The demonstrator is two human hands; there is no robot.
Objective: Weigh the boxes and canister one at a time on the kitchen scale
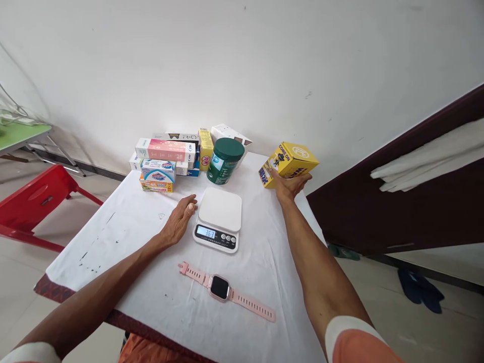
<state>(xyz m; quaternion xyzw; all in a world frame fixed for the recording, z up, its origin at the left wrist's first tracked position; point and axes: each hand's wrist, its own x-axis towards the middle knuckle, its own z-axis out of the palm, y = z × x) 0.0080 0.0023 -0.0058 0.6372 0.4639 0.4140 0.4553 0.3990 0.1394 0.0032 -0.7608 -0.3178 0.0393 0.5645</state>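
Note:
A yellow box [288,160] with black print is tilted at the far right of the table, and my right hand [289,185] grips it from the near side. Beside the left edge of a white digital kitchen scale [220,209] rests my left hand [179,220], its fingers stretched out and nothing in it. The scale's platform is bare and its lit display seems to read 363. A pink-strapped smartwatch [220,288] lies flat in front of the scale. Behind the scale stands a dark green lidded canister [226,160].
Several cartons, among them a pink box [165,150] and a blue-and-white box [158,170], are stacked at the back left of the white-covered table [124,242]. A white box [230,134] leans near the wall. A red chair [38,201] stands left, slippers [419,290] on the floor right.

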